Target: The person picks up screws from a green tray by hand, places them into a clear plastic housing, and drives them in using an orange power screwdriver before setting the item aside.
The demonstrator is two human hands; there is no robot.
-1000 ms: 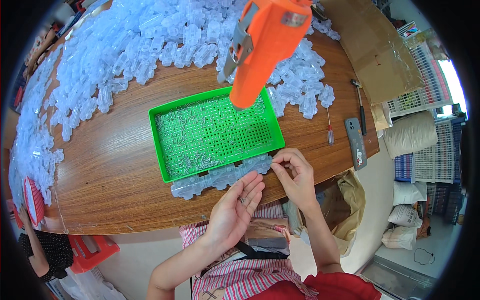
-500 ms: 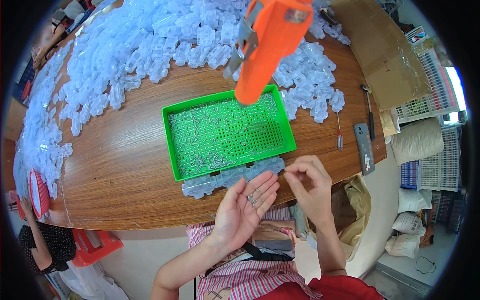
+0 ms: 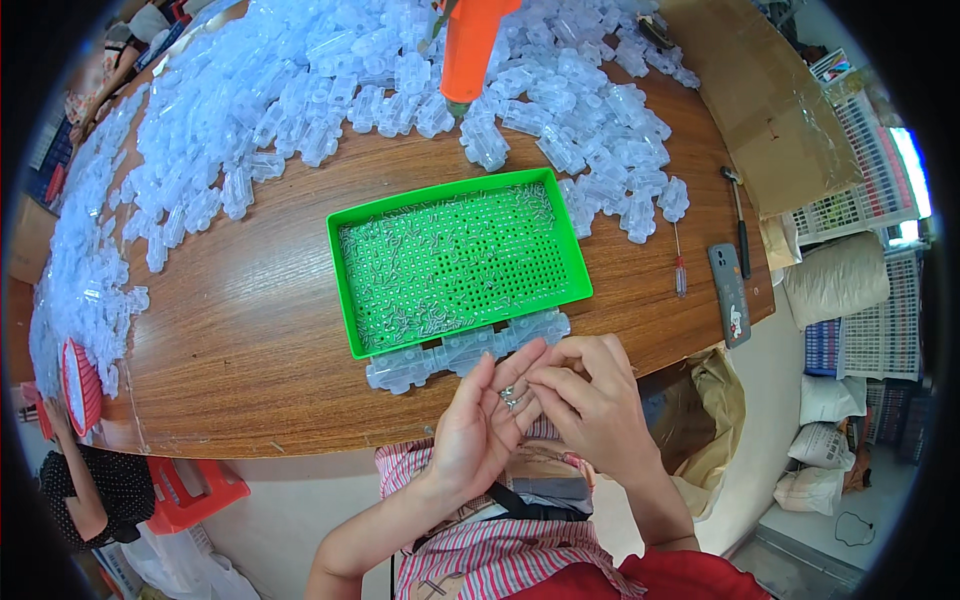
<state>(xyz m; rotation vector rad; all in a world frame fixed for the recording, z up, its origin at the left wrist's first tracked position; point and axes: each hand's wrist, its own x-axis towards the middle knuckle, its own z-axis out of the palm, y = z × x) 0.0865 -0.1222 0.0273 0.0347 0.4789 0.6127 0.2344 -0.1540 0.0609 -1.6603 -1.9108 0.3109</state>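
My left hand [image 3: 478, 425] is turned palm up and slightly cupped, carrying a few small metal screws [image 3: 512, 397] in its palm. Over that palm, my right hand [image 3: 597, 405] is closed in a pinch close to the left fingers. Whatever its fingertips hold is too small to make out. Just beyond both hands, a row of clear plastic housings [image 3: 470, 350] lies along the near side of a green perforated tray [image 3: 583, 285]. Many small screws are scattered in that tray, densest at its near left and far right corners.
An orange power screwdriver [image 3: 468, 55] hangs point down over a big heap of clear plastic housings [image 3: 290, 75]. At right on the wooden table [image 3: 230, 330] lie a screwdriver [image 3: 681, 277], a hammer [image 3: 742, 230] and a phone [image 3: 729, 295]. Another person's arm [image 3: 75, 465] is at far left.
My right hand has moved left, in over the left palm. The orange power screwdriver has swung away from the tray, up and to the left. My left hand has barely moved.
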